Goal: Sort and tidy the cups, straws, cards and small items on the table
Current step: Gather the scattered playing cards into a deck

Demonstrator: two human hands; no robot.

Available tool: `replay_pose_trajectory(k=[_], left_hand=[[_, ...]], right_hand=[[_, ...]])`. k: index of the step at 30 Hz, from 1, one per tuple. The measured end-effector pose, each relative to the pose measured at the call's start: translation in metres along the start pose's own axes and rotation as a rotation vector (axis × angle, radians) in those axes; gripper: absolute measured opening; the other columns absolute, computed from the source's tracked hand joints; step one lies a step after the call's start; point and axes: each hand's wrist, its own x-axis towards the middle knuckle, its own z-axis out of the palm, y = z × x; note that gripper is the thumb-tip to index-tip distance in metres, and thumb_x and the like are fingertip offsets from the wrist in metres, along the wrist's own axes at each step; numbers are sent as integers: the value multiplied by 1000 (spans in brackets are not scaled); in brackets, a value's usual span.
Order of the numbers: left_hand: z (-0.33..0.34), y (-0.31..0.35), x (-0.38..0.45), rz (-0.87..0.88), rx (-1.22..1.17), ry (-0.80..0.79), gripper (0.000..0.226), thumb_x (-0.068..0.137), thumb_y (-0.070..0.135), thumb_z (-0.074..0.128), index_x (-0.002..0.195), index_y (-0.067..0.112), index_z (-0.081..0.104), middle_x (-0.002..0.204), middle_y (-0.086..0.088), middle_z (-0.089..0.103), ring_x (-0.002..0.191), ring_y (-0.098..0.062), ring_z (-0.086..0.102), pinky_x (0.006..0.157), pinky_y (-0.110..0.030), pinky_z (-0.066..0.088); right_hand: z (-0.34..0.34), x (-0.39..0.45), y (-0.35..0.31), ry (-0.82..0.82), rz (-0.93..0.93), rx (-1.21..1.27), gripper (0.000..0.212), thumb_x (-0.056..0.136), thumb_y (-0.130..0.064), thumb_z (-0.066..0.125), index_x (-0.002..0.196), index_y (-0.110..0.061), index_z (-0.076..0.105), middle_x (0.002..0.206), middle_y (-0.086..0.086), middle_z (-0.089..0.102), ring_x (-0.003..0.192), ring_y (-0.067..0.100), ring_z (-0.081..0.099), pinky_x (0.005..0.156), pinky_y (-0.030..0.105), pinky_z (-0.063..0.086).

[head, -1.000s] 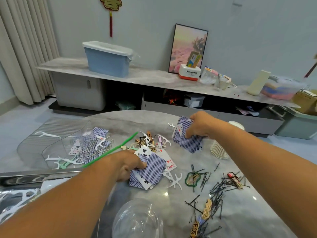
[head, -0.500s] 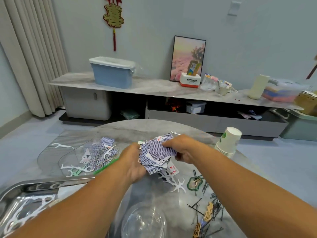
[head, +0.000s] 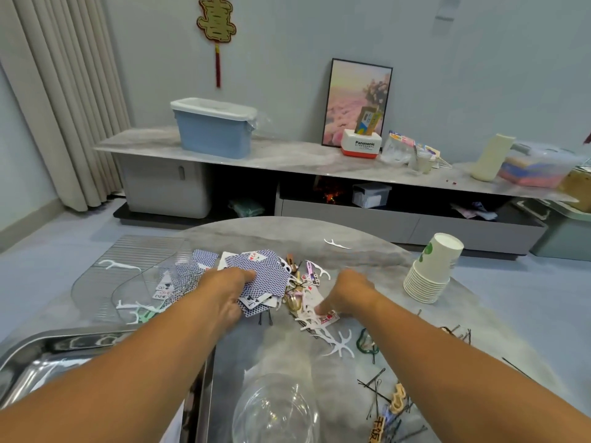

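Note:
My left hand (head: 228,294) grips an untidy bunch of blue-backed playing cards (head: 265,276) just above the table's middle. To its right, my right hand (head: 347,297) reaches down with its fingertips on a single face-up card (head: 329,318) lying among white floss picks (head: 340,345); whether it pinches the card is hidden. More cards (head: 179,279) lie under a clear curved plastic sheet at the left. A stack of white paper cups (head: 431,270) stands at the right. Small clips and trinkets (head: 300,282) lie between my hands.
A metal tray (head: 57,356) with floss picks sits at the near left. A clear dome-shaped cup (head: 275,410) stands at the near edge. Black hairpins and wooden clips (head: 390,407) are scattered near right. A green hair tie (head: 366,342) lies right of the picks.
Both bunches of cards have come together in my left hand. My right hand let go of the cards and moved right and down to the single card among the floss picks.

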Motion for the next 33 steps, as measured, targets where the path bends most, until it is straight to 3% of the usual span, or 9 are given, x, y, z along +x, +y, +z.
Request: replay_pose_trajectory(k=[8,14,17,19,21,24,26,30,33], left_hand=[[-2,-7,2,2,7,10,35,95,-10,56,130,-5,53,114,-26,68,87,-39,70,57,-46,60],[-4,-6,-5,6,8,17,20,94,-12,57,112,-4,56,110,-27,68,84,-41,70,60,-48,58],[-4,-6,-8,14,8,20,27,93,-13,57,118,-5,56,110,-28,68,86,-42,70,65,-51,59],[-4,-7,-8,11,14,31,27,93,-14,57,118,-5,56,107,-27,68,82,-41,70,61,-48,60],[-4,-8,-7,13,24,47,30,93,-15,57,120,-4,55,107,-27,68,81,-41,70,64,-50,60],[-1,-10,-5,18,45,68,40,93,-14,56,131,-4,50,113,-28,66,90,-43,70,80,-60,58],[4,-13,-5,6,31,61,41,94,-13,53,134,-6,48,116,-28,65,93,-42,69,83,-59,58],[13,-19,-7,-37,-108,-18,32,98,-12,46,130,-11,50,115,-31,66,82,-40,68,55,-47,61],[22,-19,-12,-45,-218,-94,31,102,-8,39,131,-9,51,115,-35,65,94,-47,67,72,-59,56]], right_hand=[[18,5,-38,-39,-86,-176,88,66,-58,88,135,-16,53,129,8,50,125,30,43,88,37,42],[14,-2,-45,-100,-156,-363,57,74,-60,82,108,-20,61,103,2,53,124,26,52,98,36,45],[7,-9,-32,-71,-180,-246,74,71,-43,91,127,-13,55,121,4,57,111,24,62,93,35,54],[-3,-18,-26,-59,-179,-174,62,74,-26,90,124,-14,55,102,1,63,92,22,66,90,38,55],[-17,-28,-22,57,-198,-237,31,85,-8,72,111,-19,58,95,0,69,89,24,68,94,41,49],[-47,-36,-24,291,-241,-381,27,88,0,50,107,-17,60,95,3,66,94,32,63,96,45,40],[-65,-37,-28,225,-221,-133,21,91,1,50,105,-13,59,88,5,62,84,30,57,79,34,44],[-61,-45,-41,-169,-157,561,13,101,-12,56,109,-4,63,96,11,73,72,16,64,62,26,46],[-37,-44,-45,-215,-153,688,20,95,-11,67,115,-7,62,93,8,74,64,14,69,55,21,51]])
